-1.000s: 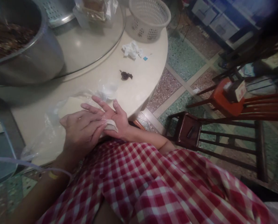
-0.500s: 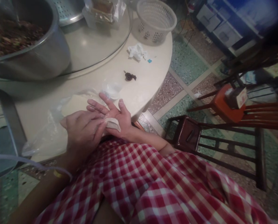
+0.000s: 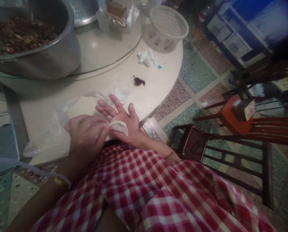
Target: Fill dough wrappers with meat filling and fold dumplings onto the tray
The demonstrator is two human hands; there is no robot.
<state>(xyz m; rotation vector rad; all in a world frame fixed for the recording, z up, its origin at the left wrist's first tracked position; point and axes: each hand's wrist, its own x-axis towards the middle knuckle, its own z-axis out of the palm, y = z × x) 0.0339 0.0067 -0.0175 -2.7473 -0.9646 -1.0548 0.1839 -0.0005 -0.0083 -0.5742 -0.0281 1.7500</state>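
A folded half-moon dumpling (image 3: 120, 128) of pale dough lies on the palm of my right hand (image 3: 126, 117). That palm faces up, its fingers spread and dusted with flour. My left hand (image 3: 86, 133) is closed, and its thumb and fingertips pinch the dumpling's left end. Beyond the hands, a pale round sheet of dough (image 3: 80, 108) rests on a clear plastic bag (image 3: 51, 135) on the table. A large metal pot (image 3: 59, 61) at the upper left holds a dark chopped filling (image 3: 30, 33).
On the white table (image 3: 110, 72) are a dark small object (image 3: 138, 81), a crumpled tissue (image 3: 147, 58) and a plastic basket (image 3: 169, 27). A metal tray (image 3: 12, 135) with dough sheets is at the left edge. Wooden chairs (image 3: 194, 140) stand on the right.
The view has shifted slightly, so the table things appear a little further right. More of the dumpling shows on the right palm. The left hand keeps its pinch.
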